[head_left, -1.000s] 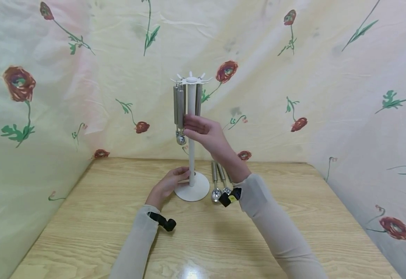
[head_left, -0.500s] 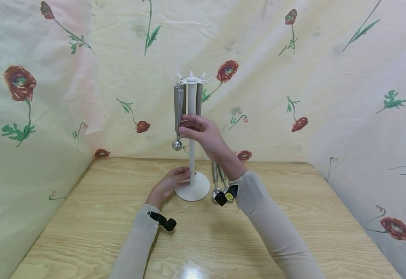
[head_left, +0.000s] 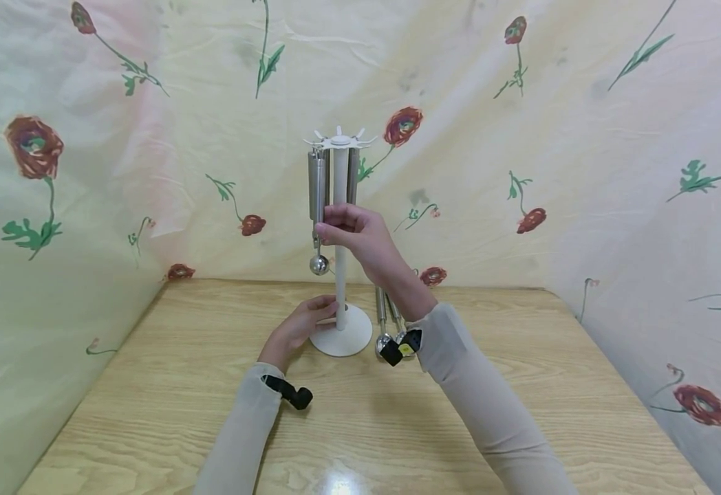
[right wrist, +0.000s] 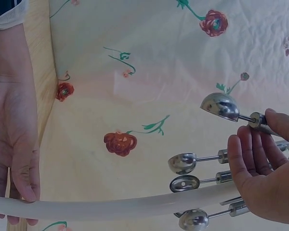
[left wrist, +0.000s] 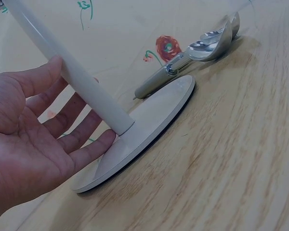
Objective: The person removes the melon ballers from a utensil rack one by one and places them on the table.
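A white stand (head_left: 342, 340) with a round base, an upright pole and a spoked top stands on the table. My left hand (head_left: 305, 322) grips the pole low down, thumb on one side and fingers round the other in the left wrist view. My right hand (head_left: 360, 230) pinches the handle of a metal scoop (right wrist: 220, 107) with a rounded bowl. That scoop hangs bowl down, its handle top close to the spokes on the stand's left side. Behind it, other metal utensils (right wrist: 183, 163) hang from the stand; the right hand partly covers their handles.
Right of the base, metal scoops (left wrist: 209, 48) lie on the wooden table (head_left: 212, 426), partly covered by the right wrist in the head view. A flowered cloth (head_left: 459, 172) encloses the table at the back and both sides.
The right hand has shifted slightly left, and the held scoop's bowl sits lower than a second ago. The bowl swung left, then a little back right. The left hand and stand stay put.
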{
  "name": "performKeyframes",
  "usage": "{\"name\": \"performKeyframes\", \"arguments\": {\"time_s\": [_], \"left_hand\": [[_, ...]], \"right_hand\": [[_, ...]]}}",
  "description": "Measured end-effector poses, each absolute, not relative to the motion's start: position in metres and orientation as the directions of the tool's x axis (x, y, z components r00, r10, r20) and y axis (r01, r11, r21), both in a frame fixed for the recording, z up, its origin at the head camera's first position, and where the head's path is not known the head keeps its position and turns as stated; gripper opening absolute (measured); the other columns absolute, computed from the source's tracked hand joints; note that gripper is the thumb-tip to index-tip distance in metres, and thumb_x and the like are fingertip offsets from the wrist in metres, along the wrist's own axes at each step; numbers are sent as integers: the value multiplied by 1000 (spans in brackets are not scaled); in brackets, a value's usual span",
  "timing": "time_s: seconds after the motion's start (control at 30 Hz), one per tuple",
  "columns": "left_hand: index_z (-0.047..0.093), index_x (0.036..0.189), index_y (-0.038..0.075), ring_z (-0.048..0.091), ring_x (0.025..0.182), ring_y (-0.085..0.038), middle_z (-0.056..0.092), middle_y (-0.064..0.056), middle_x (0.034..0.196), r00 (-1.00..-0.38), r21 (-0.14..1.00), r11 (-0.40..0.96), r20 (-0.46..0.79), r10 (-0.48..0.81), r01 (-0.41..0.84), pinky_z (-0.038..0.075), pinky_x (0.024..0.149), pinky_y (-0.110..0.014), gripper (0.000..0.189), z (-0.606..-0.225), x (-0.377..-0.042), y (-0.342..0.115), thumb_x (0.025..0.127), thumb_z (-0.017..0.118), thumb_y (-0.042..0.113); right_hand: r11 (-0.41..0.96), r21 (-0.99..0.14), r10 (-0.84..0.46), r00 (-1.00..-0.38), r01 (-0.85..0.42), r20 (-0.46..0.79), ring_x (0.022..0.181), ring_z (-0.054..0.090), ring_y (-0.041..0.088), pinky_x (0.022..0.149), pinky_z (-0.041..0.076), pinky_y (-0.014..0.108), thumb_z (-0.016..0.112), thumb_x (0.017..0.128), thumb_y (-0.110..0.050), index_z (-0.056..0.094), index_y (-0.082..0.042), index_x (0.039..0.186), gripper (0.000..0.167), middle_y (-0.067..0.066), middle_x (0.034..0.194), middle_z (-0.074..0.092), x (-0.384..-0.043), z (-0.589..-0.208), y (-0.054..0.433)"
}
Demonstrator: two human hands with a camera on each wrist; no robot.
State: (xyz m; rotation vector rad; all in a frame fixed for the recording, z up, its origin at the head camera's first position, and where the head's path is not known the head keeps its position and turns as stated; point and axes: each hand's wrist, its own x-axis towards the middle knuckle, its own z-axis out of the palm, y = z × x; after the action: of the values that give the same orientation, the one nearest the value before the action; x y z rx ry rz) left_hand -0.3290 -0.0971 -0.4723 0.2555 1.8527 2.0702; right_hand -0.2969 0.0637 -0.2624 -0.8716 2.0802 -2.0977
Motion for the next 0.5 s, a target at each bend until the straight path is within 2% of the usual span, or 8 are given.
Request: {"name": "performKeyframes", "arguments": {"time_s": [0.23, 0.37, 0.5], "left_hand": [[53, 144, 4, 57, 130, -23, 60, -14, 141, -929, 985, -78, -115, 352, -151, 46, 116, -46, 39, -470, -327, -97, 108, 52, 18], [54, 144, 4, 58, 129, -21, 61, -13, 141, -929, 985, -77, -116, 351, -152, 45, 116, -47, 39, -470, -326, -97, 108, 52, 17], [53, 144, 4, 57, 129, -21, 60, -13, 142, -929, 985, -81, -113, 353, -151, 45, 116, -47, 39, -469, -326, -97, 108, 52, 17]], "right_hand": [[-79, -932, -424, -834, -353, 352, 90, 69, 18, 89, 60, 30, 69, 97, -5, 66, 3, 122, 27, -1, 97, 71, -295, -262, 65], [-77, -932, -425, -834, -354, 352, 92, 69, 22, 91, 60, 31, 69, 96, -6, 66, 2, 120, 25, 0, 98, 71, -294, -260, 65], [-83, -928, -429, -827, -364, 363, 92, 70, 20, 92, 59, 32, 69, 96, -5, 66, 2, 121, 26, -1, 98, 71, -293, -258, 65]]}}
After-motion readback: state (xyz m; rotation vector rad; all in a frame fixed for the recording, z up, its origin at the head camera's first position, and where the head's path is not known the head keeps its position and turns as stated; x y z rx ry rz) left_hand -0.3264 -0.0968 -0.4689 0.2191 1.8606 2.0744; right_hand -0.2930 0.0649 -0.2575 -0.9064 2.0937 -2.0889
